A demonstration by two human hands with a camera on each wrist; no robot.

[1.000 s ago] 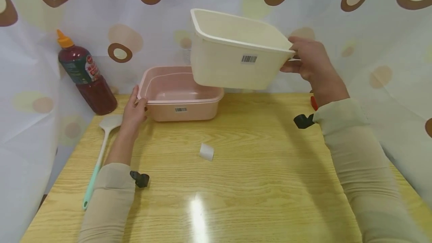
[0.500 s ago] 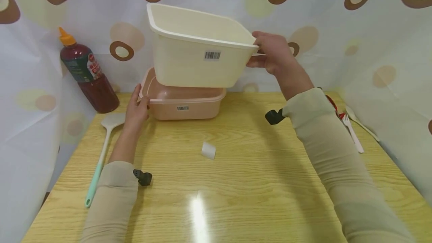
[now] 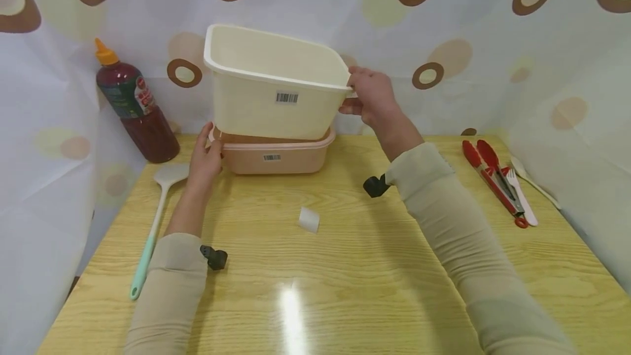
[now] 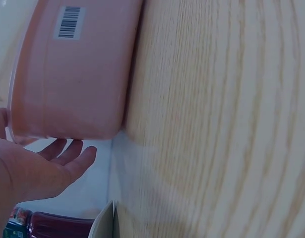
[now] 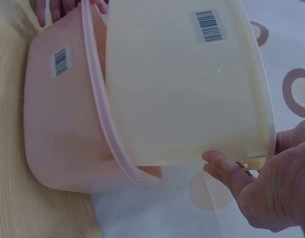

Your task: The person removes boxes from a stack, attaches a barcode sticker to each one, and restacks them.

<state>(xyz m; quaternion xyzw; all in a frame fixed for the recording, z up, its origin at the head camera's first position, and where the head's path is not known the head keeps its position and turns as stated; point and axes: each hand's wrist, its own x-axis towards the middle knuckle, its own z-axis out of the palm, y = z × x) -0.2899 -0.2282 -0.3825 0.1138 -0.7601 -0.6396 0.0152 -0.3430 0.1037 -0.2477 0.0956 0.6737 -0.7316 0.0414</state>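
Observation:
In the head view a cream plastic tub (image 3: 256, 106) with a barcode label hangs slightly tilted over a pink plastic tub (image 3: 296, 162) on the wooden table. Its bottom dips just inside the pink rim. My right hand (image 3: 376, 95) grips the cream tub by its right end; in the right wrist view the fingers (image 5: 224, 168) hold it under the rim. At the pink tub's left end, my left hand (image 3: 204, 160) holds the rim. The left wrist view has the thumb at the rim and the fingers (image 4: 75, 158) along the outer side wall.
Left of the tubs stand a red sauce bottle (image 3: 140, 114) and a spatula (image 3: 155, 223) with a mint handle. Red-handled tongs (image 3: 493, 179), a white fork (image 3: 521, 199) and a spoon (image 3: 534, 182) lie at the right. A white paper piece (image 3: 309, 219) lies mid-table.
My right hand has brought the cream tub leftwards over the pink tub, then lowered it to the pink rim. My left hand has stayed at the pink tub. The tongs have come into view.

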